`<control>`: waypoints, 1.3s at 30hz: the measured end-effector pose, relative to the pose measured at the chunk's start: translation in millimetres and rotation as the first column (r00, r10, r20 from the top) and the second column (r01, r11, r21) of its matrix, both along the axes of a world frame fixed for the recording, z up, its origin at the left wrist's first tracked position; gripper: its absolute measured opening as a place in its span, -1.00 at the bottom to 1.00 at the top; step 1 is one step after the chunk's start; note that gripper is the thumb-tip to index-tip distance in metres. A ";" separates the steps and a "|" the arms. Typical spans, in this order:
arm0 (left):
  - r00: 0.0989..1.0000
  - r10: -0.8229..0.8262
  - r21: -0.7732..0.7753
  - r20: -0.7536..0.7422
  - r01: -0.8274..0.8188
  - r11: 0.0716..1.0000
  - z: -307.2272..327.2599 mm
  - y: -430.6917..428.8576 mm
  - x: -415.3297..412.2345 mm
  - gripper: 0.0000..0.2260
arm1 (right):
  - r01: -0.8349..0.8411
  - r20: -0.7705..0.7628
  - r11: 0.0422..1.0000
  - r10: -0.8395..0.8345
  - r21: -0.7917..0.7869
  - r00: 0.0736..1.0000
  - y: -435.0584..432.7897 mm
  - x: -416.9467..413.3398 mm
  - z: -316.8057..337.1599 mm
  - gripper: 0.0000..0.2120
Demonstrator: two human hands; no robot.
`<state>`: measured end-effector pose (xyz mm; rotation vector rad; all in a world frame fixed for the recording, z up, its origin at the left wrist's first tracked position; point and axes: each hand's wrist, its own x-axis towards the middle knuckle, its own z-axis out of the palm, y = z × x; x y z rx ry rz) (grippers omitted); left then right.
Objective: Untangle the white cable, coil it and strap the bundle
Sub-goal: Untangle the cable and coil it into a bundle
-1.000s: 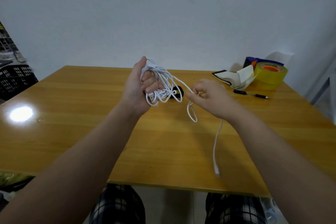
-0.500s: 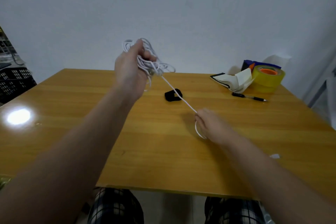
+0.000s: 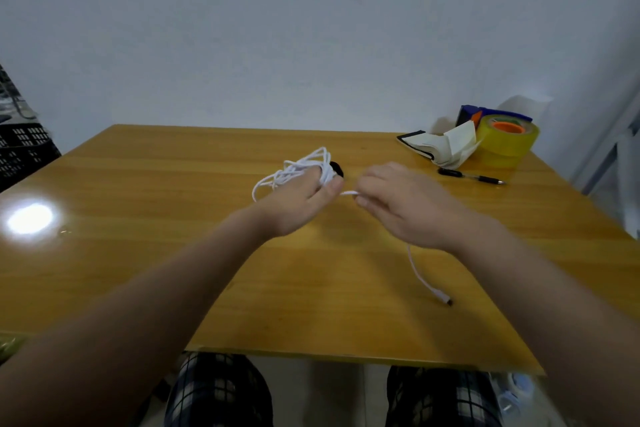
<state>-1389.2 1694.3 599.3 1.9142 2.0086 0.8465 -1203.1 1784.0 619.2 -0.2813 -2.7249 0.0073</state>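
Left hand clutched the cable tangle over the table, loops fanning far-left; right hand pinched a short strand running left-right, tail trailing toward the near edge.

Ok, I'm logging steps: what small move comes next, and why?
Probably the right hand slides along the strand it pinches, pulling slack out: the left hand grips a tangled white cable, whose plug end trails loose on the table.

Wood table w/ tape roll, notebook, pen, black strap, tail of white cable
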 end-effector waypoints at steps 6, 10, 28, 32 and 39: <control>0.945 0.011 -0.045 -0.326 -0.027 0.999 7.8 -4.2 11.9 -0.48 | 0.067 -0.106 0.992 -0.079 -0.111 0.991 19.4 4.8 5.4 -0.86; 0.994 0.103 0.024 -0.021 -0.102 0.994 18.2 -8.8 9.4 -0.48 | -0.015 -0.153 0.921 -0.049 -0.388 0.987 18.2 1.7 5.6 -0.92; 0.514 0.060 0.089 0.856 -0.260 0.961 -5.8 -22.8 -2.5 -0.48 | 0.035 -0.259 0.361 -0.731 -0.932 0.631 29.1 -21.5 -35.6 -0.66; 0.092 -0.180 0.186 0.979 -0.061 0.981 4.2 -17.6 2.5 -0.44 | 0.214 -0.179 0.479 -0.648 -0.851 0.740 30.9 -23.0 -49.3 -0.61; -0.181 -0.324 0.279 0.929 -0.234 0.931 36.8 -5.8 -8.5 -0.50 | 0.522 0.281 0.829 -0.461 -0.203 0.842 12.1 -30.0 -62.9 -0.85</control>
